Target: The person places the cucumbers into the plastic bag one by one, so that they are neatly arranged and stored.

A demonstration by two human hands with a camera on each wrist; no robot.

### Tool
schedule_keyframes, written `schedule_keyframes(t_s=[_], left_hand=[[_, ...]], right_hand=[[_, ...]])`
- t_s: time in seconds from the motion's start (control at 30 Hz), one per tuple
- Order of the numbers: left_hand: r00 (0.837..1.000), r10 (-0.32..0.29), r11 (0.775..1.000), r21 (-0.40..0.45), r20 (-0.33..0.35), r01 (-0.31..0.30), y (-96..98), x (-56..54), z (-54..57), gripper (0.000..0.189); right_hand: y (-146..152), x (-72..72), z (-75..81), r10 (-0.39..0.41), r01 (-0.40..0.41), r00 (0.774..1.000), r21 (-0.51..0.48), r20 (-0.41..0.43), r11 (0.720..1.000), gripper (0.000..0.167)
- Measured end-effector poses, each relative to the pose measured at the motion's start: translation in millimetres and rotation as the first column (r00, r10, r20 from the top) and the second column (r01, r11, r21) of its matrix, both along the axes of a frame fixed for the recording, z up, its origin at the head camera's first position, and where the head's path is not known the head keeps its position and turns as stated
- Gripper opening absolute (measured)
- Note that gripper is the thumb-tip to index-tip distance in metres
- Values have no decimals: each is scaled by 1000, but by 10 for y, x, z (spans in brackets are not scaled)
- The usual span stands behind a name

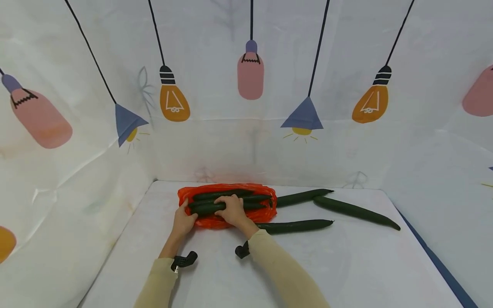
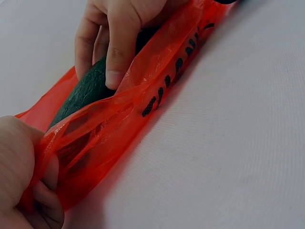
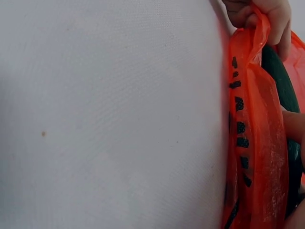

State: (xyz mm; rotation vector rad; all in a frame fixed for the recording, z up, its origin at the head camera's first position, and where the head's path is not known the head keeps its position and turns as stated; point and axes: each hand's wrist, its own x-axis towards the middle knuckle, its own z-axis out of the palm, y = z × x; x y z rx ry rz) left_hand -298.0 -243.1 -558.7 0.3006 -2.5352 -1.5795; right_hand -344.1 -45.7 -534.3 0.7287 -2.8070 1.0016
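An orange-red plastic bag [image 1: 213,223] lies on the table with its opening spread upward and several long dark green cucumbers [image 1: 223,194] inside. At its left end my left hand [image 1: 183,220] pinches the bag's edge, the film bunched between thumb and fingers in the left wrist view. My right hand [image 1: 234,210] reaches over the bag and grips the front cucumber [image 2: 86,95], thumb on the near side and fingers on the far side. Black printing runs along the bag's near side [image 3: 243,129]. The cucumbers' undersides are hidden by the bag.
Three more cucumbers lie right of the bag: one at the back [image 1: 304,196], one slanting toward the right [image 1: 356,211], one in front [image 1: 298,226]. The white table [image 1: 346,265] meets lamp-printed white sheets [image 1: 215,149] at the back and sides.
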Motion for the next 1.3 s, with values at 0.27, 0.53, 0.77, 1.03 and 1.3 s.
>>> schedule_keyframes(t_s=[0.27, 0.53, 0.77, 1.03, 1.3], left_hand=[[1000, -11, 1000, 3, 0, 11, -3, -3, -1, 78], [1000, -23, 1000, -8, 9, 23, -20, 4, -15, 78], [999, -27, 1000, -14, 19, 27, -29, 13, -19, 78], [999, -34, 999, -18, 22, 34, -19, 16, -37, 78], [999, -39, 999, -31, 29, 39, -28, 2, 3, 78]], right_hand=[[24, -13, -14, 26, -26, 1000, -7, 6, 1000, 33], [28, 1, -52, 30, -30, 1000, -11, -10, 999, 32], [22, -20, -111, 30, -30, 999, -14, -13, 999, 34], [28, -36, -142, 27, -26, 999, -42, 19, 999, 32], [72, -15, -76, 49, -48, 999, -63, 9, 997, 28]])
